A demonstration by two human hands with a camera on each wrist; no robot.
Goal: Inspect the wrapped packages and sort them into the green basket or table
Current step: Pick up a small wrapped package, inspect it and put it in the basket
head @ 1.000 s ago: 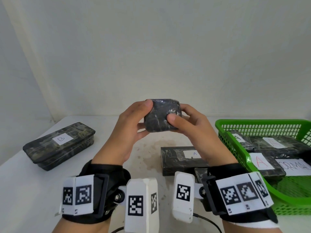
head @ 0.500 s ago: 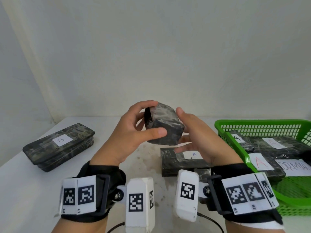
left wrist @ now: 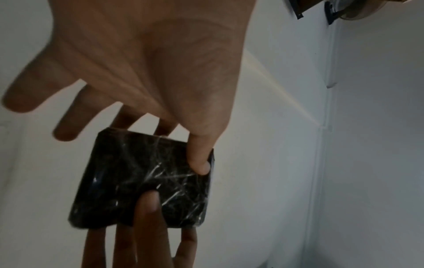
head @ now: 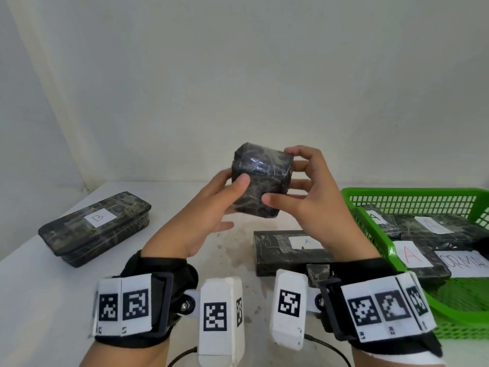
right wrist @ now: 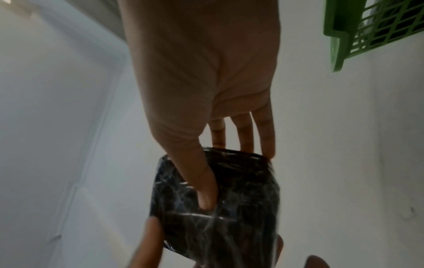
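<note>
Head view: both hands hold a small dark wrapped package (head: pixel 260 181) raised above the white table (head: pixel 39 292), between them at chest height. The left hand (head: pixel 203 221) pinches it from the left, thumb on the near face and fingers behind; the left wrist view shows the little and ring fingers spread free of it. The right hand (head: pixel 315 205) grips its right side, thumb pressed on the near face, fingers curled round the back edge. Below lies a flat package marked A (head: pixel 288 250), just beside the green basket (head: pixel 375 234) on the right, which holds more labelled packages. Well to the left lies a long package marked B (head: pixel 95 229).
</note>
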